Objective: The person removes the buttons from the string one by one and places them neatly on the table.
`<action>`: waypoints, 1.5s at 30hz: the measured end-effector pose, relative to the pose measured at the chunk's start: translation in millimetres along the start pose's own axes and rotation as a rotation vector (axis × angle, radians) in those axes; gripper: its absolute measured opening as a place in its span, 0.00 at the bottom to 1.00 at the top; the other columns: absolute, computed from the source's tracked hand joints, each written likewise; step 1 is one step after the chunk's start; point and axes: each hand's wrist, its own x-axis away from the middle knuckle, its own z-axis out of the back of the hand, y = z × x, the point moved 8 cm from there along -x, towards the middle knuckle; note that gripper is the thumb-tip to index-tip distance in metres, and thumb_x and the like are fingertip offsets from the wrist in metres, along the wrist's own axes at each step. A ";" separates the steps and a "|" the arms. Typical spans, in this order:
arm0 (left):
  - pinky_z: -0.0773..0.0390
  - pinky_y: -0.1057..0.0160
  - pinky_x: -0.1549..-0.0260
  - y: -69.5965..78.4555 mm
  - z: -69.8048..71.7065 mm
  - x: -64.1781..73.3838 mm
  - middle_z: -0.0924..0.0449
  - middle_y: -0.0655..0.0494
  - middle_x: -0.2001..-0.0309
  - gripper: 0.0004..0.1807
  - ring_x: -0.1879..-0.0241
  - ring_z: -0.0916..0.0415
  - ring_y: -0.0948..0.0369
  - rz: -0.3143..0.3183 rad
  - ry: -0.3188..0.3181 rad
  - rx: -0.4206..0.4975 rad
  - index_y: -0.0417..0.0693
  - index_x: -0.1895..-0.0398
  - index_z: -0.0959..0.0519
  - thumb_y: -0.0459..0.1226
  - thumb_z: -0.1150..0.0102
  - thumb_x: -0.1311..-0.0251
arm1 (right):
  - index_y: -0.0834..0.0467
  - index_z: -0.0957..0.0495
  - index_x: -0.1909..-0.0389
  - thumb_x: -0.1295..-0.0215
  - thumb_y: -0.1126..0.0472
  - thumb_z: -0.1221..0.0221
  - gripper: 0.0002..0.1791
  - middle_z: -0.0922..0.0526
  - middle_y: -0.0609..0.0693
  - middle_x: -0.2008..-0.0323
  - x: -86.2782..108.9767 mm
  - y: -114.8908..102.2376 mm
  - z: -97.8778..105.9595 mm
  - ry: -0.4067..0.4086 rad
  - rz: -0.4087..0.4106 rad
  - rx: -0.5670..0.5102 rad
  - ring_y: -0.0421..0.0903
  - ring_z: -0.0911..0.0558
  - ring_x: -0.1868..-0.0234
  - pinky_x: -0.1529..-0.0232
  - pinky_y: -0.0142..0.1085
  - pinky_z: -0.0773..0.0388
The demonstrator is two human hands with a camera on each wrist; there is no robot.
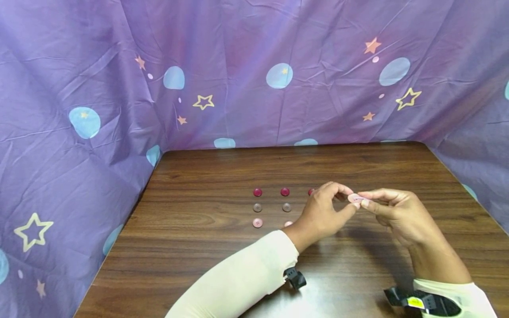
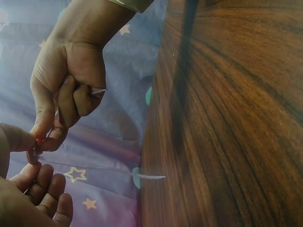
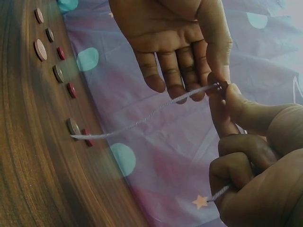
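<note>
My left hand (image 1: 324,214) pinches a pale pink button (image 1: 353,198) between thumb and forefinger, its other fingers spread loosely in the right wrist view. My right hand (image 1: 403,216) meets it from the right, thumb and forefinger pinching the pale string (image 3: 151,115) close to the button. The string comes out at the button's holes, and one loose end hangs down. The other end pokes out of the right hand's curled lower fingers (image 2: 83,100). Exactly how the string passes through the holes is hidden by the fingertips.
On the brown wooden table (image 1: 191,260), buttons lie in rows: dark red buttons (image 1: 285,191) at the back, greyish buttons (image 1: 286,207) in the middle, pink buttons (image 1: 257,223) in front. The left hand and forearm cover part of the rows. A purple patterned cloth (image 1: 238,53) surrounds the table.
</note>
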 end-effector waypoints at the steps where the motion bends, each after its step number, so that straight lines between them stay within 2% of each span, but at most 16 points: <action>1: 0.28 0.82 0.54 -0.2 -0.4 0.1 0.18 0.61 0.58 0.10 0.58 0.23 0.70 0.005 0.001 0.004 0.52 0.56 0.20 0.41 0.34 0.40 | 0.64 0.15 0.56 0.37 0.76 0.42 0.12 0.09 0.43 0.64 -0.1 0.1 0.1 0.002 0.002 0.007 0.47 0.49 0.86 0.89 0.43 0.57; 8: 0.27 0.81 0.53 -2.9 -1.2 -0.5 0.19 0.62 0.59 0.09 0.58 0.23 0.70 0.018 -0.001 0.013 0.52 0.58 0.21 0.41 0.35 0.40 | 0.66 0.16 0.56 0.37 0.70 0.37 0.09 0.09 0.41 0.66 0.0 1.9 3.5 0.060 -0.032 0.118 0.37 0.43 0.89 0.89 0.44 0.55; 11: 0.26 0.79 0.54 -5.3 -1.8 -0.4 0.20 0.63 0.60 0.09 0.58 0.24 0.69 0.023 -0.013 0.028 0.52 0.58 0.21 0.42 0.35 0.39 | 0.65 0.15 0.57 0.37 0.68 0.36 0.09 0.11 0.39 0.71 0.8 2.0 5.2 0.090 -0.055 0.174 0.34 0.41 0.88 0.88 0.44 0.53; 17: 0.27 0.81 0.55 -5.8 0.1 1.0 0.19 0.63 0.61 0.09 0.59 0.23 0.69 -0.035 -0.006 0.018 0.52 0.60 0.21 0.41 0.34 0.41 | 0.64 0.16 0.59 0.36 0.66 0.36 0.07 0.26 0.37 0.84 2.6 -0.7 7.5 0.117 -0.062 0.233 0.35 0.41 0.88 0.88 0.44 0.52; 21: 0.24 0.78 0.55 -6.2 3.1 2.0 0.19 0.63 0.61 0.08 0.60 0.23 0.69 -0.059 0.000 0.026 0.52 0.61 0.21 0.40 0.33 0.41 | 0.62 0.16 0.62 0.35 0.67 0.37 0.04 0.30 0.38 0.85 2.1 -2.3 8.6 0.126 -0.052 0.160 0.36 0.42 0.89 0.88 0.44 0.54; 24: 0.25 0.79 0.55 -7.2 3.6 2.7 0.19 0.63 0.61 0.08 0.60 0.22 0.68 -0.053 -0.005 0.029 0.52 0.62 0.21 0.41 0.33 0.41 | 0.61 0.16 0.64 0.35 0.68 0.38 0.03 0.27 0.39 0.83 1.8 -2.0 9.8 0.127 -0.047 0.082 0.36 0.42 0.89 0.88 0.44 0.57; 26: 0.25 0.80 0.55 -7.1 3.7 3.0 0.19 0.63 0.61 0.08 0.60 0.21 0.68 -0.054 -0.005 0.019 0.52 0.62 0.21 0.41 0.32 0.42 | 0.61 0.17 0.64 0.34 0.68 0.39 0.03 0.23 0.40 0.81 1.7 -1.9 10.5 0.122 -0.044 0.057 0.38 0.43 0.89 0.88 0.44 0.57; 31: 0.28 0.83 0.56 -7.7 4.7 4.2 0.19 0.63 0.62 0.09 0.60 0.21 0.68 -0.055 0.004 0.011 0.53 0.63 0.21 0.42 0.32 0.42 | 0.63 0.20 0.64 0.32 0.68 0.41 0.03 0.23 0.40 0.82 2.2 -3.0 12.0 0.120 -0.029 0.018 0.42 0.47 0.88 0.87 0.44 0.58; 34: 0.27 0.82 0.55 -10.2 6.1 4.9 0.19 0.64 0.62 0.09 0.60 0.22 0.68 -0.040 0.013 0.015 0.53 0.63 0.21 0.43 0.32 0.42 | 0.62 0.21 0.64 0.31 0.68 0.43 0.03 0.27 0.40 0.83 2.3 -5.4 13.5 0.129 -0.009 -0.021 0.46 0.50 0.87 0.88 0.43 0.59; 39: 0.27 0.82 0.55 -13.6 7.8 7.3 0.19 0.65 0.62 0.09 0.60 0.23 0.69 -0.024 0.012 -0.005 0.54 0.62 0.21 0.43 0.31 0.42 | 0.61 0.22 0.64 0.30 0.66 0.43 0.03 0.30 0.41 0.83 2.9 -8.4 20.1 0.165 0.013 -0.052 0.47 0.51 0.86 0.88 0.43 0.60; 45: 0.33 0.87 0.56 -14.2 9.5 9.5 0.20 0.66 0.62 0.08 0.60 0.23 0.69 -0.034 0.015 -0.020 0.55 0.63 0.21 0.43 0.32 0.42 | 0.64 0.22 0.64 0.30 0.67 0.43 0.04 0.24 0.43 0.79 2.4 -11.5 30.9 0.215 0.061 -0.130 0.47 0.51 0.86 0.86 0.42 0.60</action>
